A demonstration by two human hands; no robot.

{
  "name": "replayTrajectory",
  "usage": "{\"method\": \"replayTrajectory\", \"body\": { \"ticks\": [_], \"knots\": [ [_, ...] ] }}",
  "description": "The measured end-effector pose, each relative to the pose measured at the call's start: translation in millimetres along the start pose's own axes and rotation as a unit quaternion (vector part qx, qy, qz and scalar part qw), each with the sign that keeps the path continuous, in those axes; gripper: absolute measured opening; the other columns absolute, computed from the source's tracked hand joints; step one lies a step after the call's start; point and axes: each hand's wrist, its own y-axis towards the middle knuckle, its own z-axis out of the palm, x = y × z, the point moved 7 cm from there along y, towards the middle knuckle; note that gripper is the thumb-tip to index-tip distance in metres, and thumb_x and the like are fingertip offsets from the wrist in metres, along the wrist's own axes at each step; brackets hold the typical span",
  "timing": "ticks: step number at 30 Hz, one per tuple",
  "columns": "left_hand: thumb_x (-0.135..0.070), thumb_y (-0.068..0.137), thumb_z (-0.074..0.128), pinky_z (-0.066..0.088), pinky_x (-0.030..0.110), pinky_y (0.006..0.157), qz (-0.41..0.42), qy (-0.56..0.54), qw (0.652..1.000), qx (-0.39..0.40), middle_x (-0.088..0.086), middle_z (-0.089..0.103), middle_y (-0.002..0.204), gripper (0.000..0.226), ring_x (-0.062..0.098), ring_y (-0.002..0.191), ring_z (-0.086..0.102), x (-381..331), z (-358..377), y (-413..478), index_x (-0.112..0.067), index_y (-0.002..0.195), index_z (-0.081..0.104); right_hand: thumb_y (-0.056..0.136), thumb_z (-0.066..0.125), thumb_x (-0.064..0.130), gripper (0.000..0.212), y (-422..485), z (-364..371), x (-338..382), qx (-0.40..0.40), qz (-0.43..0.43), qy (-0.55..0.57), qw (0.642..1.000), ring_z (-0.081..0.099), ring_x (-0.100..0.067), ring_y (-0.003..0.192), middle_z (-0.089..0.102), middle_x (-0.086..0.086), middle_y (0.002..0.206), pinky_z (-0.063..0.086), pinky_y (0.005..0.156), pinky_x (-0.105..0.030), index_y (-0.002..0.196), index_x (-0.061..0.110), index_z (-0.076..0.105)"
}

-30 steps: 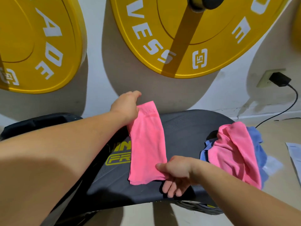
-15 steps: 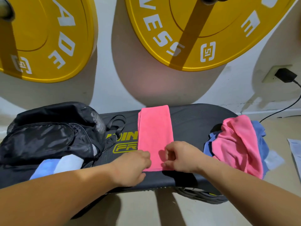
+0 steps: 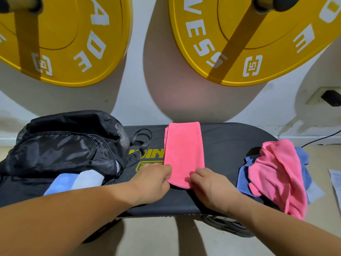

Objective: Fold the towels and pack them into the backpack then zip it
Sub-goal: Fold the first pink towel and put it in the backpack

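Observation:
A pink towel point(image 3: 183, 152), folded into a long narrow strip, lies on the black platform point(image 3: 227, 145), running from the wall toward me. My left hand point(image 3: 154, 179) pinches its near left corner. My right hand point(image 3: 207, 183) grips its near right corner. A black backpack point(image 3: 68, 143) lies on the platform's left end, with folded light blue and white towels point(image 3: 73, 182) showing at its near opening. An unfolded heap of pink towel point(image 3: 276, 172) over blue towel point(image 3: 243, 180) sits on the right end.
Two big yellow weight plates point(image 3: 230, 39) hang on the wall above the platform. A wall socket with a black plug point(image 3: 330, 97) and cable is at far right. White paper point(image 3: 335, 182) lies on the beige floor. Cables run under the platform's front.
My left hand came back from the towel's far end to its near left corner. My right hand shifted onto the near right corner. The view lowered, bringing the backpack into sight.

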Motion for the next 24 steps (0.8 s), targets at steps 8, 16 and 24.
{"method": "replayTrajectory", "body": {
  "ticks": [8,16,24],
  "knots": [
    [-0.017,0.087,0.049,0.042,0.031,0.06,-0.138,-0.204,0.967,0.059,-0.009,0.054,0.065,0.013,0.011,0.059,0.046,25.8,14.5,-22.4,-0.028,0.078,0.051,0.091,0.061,0.021,0.015,-6.1,-4.5,-9.4,0.158,0.192,0.271,0.93,0.053,-0.012,0.069,0.064,0.006,0.079,0.049,0.07,-0.023,0.077,0.018,0.066],
    [-0.006,0.09,0.043,0.041,0.038,0.066,-0.083,-0.046,0.989,0.112,0.002,0.056,0.081,0.01,0.028,0.077,0.052,11.9,33.0,-31.9,-0.015,0.094,0.045,0.075,0.075,0.011,0.01,-13.7,10.5,-18.8,0.129,0.336,0.362,0.86,0.052,-0.014,0.048,0.061,0.003,0.059,0.045,0.044,-0.024,0.07,0.015,0.068],
    [-0.011,0.064,0.049,0.043,0.031,0.058,0.235,0.259,0.937,-0.006,-0.003,0.053,0.08,0.027,0.02,0.073,0.054,-45.5,16.4,-42.7,-0.027,0.086,0.055,0.081,0.065,0.025,0.008,6.1,0.9,30.4,0.043,-0.02,-0.015,0.999,0.056,-0.02,0.075,0.04,0.008,0.081,0.033,0.052,-0.03,0.085,0.026,0.059]
  ]
}}
